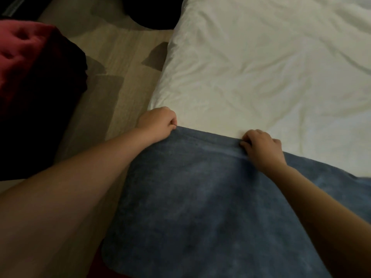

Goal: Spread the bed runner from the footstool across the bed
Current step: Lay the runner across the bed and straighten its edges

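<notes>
Head: left hand (158,123), right hand (261,149), runner (200,197) edge

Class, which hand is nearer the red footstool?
Left. The left hand holds the runner at the bed edge facing the footstool; the right hand holds it farther in.

Both arms are showing bare along the whole visible length, forearm to wrist. The left hand (158,122) and the right hand (261,146) are likewise showing bare; the left forearm (70,187) is appearing the broader, being nearer the camera.
</notes>
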A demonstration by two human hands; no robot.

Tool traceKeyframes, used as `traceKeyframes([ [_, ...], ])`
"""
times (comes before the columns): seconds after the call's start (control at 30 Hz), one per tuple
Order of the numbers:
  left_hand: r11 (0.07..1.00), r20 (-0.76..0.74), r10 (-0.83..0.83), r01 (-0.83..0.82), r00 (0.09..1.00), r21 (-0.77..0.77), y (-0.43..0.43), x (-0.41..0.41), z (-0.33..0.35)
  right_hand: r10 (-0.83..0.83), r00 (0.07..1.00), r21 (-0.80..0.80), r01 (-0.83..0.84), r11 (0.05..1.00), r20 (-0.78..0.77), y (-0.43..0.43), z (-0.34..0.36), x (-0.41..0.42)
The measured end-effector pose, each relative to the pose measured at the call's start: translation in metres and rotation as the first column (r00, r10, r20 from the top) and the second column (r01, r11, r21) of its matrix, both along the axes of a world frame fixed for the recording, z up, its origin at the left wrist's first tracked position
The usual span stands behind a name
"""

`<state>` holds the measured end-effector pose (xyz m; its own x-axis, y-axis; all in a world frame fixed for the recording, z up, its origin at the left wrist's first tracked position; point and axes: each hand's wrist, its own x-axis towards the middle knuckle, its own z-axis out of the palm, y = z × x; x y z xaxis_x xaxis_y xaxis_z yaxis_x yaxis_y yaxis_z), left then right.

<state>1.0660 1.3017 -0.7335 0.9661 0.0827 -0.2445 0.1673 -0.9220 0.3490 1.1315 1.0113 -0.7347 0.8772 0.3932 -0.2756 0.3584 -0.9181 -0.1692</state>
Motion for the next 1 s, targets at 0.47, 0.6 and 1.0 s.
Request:
traceKeyframes([
  [0.47,0.996,-0.184,-0.029,0.013,0.982,-0.088,-0.078,0.040,0.006,0.061,0.998,0.018,-0.060,0.998,-0.036,-0.098,-0.001,0.035],
  [0.6,0.998,-0.107,0.029,-0.023,0.994,0.064,-0.078,0.042,0.006,0.035,0.999,0.087,-0.036,0.996,0.012,-0.086,-0.008,0.044],
  [1.0,0.998,-0.217,0.016,-0.028,0.976,-0.055,-0.100,0.063,0.011,0.128,0.991,-0.043,-0.130,0.991,-0.051,-0.178,-0.001,0.070],
])
